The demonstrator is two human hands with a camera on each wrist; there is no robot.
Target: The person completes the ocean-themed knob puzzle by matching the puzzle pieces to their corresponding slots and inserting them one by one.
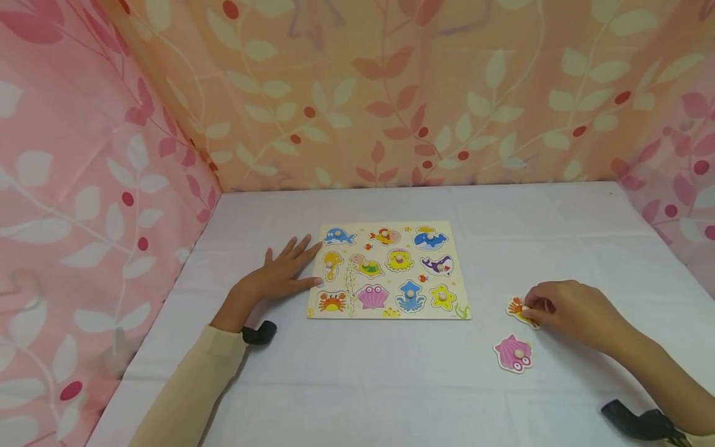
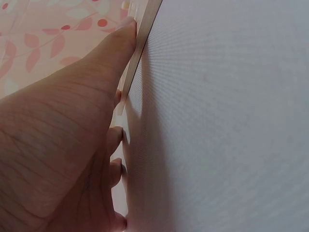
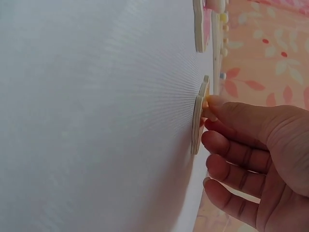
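Note:
A wooden peg puzzle board with colourful sea animals lies flat on the table. My left hand rests at its left edge, fingers spread, the thumb touching the board's side. Over on the right, my right hand pinches the knob of an orange crab puzzle piece between thumb and forefinger. In the right wrist view the crab piece stands edge-on to the camera, and the other fingers curl loosely beside it. A pink shell puzzle piece with a round knob lies just nearer to me.
White cloth covers the table. Patterned curtains hang behind it and along the left side. Knobbed pieces such as the yellow octopus and blue squid sit in the board. Both wrists bear black devices.

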